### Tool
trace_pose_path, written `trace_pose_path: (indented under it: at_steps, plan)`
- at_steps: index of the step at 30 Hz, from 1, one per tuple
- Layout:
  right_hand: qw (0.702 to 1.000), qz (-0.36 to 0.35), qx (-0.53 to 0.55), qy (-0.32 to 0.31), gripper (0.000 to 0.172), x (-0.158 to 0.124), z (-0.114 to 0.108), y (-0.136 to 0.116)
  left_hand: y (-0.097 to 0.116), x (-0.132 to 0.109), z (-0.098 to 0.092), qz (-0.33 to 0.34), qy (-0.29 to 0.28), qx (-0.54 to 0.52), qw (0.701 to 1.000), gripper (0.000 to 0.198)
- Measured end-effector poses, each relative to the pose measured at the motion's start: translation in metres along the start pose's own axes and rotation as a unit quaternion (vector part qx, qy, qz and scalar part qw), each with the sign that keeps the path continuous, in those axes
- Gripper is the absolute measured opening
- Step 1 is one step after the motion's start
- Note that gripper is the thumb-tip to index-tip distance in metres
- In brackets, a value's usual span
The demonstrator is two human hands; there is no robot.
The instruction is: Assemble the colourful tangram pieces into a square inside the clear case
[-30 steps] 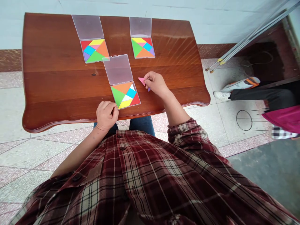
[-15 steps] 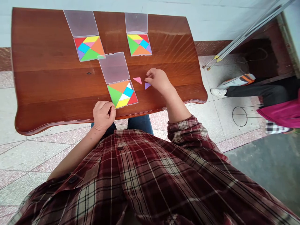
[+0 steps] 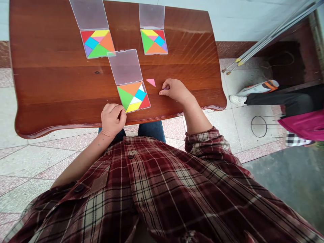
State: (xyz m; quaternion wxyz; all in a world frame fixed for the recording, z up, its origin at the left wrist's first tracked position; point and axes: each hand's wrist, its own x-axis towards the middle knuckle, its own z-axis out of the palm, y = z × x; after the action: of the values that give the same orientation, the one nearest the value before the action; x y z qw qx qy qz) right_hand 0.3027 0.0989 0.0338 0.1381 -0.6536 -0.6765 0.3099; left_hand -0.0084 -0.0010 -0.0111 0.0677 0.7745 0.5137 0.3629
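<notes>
An open tangram case (image 3: 133, 97) with coloured pieces lies near the table's front edge, its clear lid (image 3: 125, 66) folded back. My left hand (image 3: 112, 119) is curled at the case's lower left corner, fingertips touching it. My right hand (image 3: 174, 90) rests to the right of the case, fingers closed over a small purple triangle (image 3: 165, 88) that barely shows. A pink triangle (image 3: 151, 82) lies loose on the wood between the case and my right hand.
Two more open tangram cases (image 3: 99, 43) (image 3: 154, 41) lie at the back of the wooden table (image 3: 50, 87). Another person's leg and shoe (image 3: 255, 91) stretch out on the floor at the right, beside metal rods (image 3: 268, 37).
My right hand set down the pink triangle, then moved down and closed over the purple triangle. My left hand has stayed at the case's corner.
</notes>
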Motion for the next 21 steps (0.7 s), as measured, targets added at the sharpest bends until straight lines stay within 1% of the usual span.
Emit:
trace_pose_path:
  at_steps: [2,4,6,9,12,15,18,21]
  plan:
    - [1.000,0.002,0.019,-0.012,0.025,-0.006,-0.002,-0.002,0.000,0.000,0.000,-0.001,0.003,0.005,1.000,0.016]
    - [0.999,-0.009,0.037,-0.016,0.022,-0.013,-0.004,-0.010,0.000,0.000,0.000,0.000,0.000,0.005,1.000,0.016]
    - [0.998,-0.037,0.051,-0.022,0.017,-0.018,-0.003,-0.024,0.001,0.000,0.000,-0.003,-0.002,0.003,1.000,0.016]
    - [0.991,-0.103,0.054,-0.063,0.011,-0.020,0.005,-0.051,0.001,0.000,0.001,-0.005,-0.001,-0.004,1.000,0.015]
    - [0.979,-0.170,0.019,-0.107,0.008,-0.013,0.018,-0.079,0.001,0.000,0.000,0.009,0.005,-0.002,1.000,0.015]
    - [0.968,-0.207,-0.035,-0.136,0.010,-0.005,0.030,-0.098,0.001,0.000,0.000,0.005,-0.002,0.005,1.000,0.015]
    - [0.959,-0.211,-0.098,-0.160,0.018,0.001,0.039,-0.107,0.001,-0.001,0.000,0.000,-0.010,0.009,1.000,0.014]
    - [0.958,-0.200,-0.119,-0.165,0.017,0.004,0.047,-0.107,0.001,-0.001,0.001,0.002,-0.008,0.005,1.000,0.016]
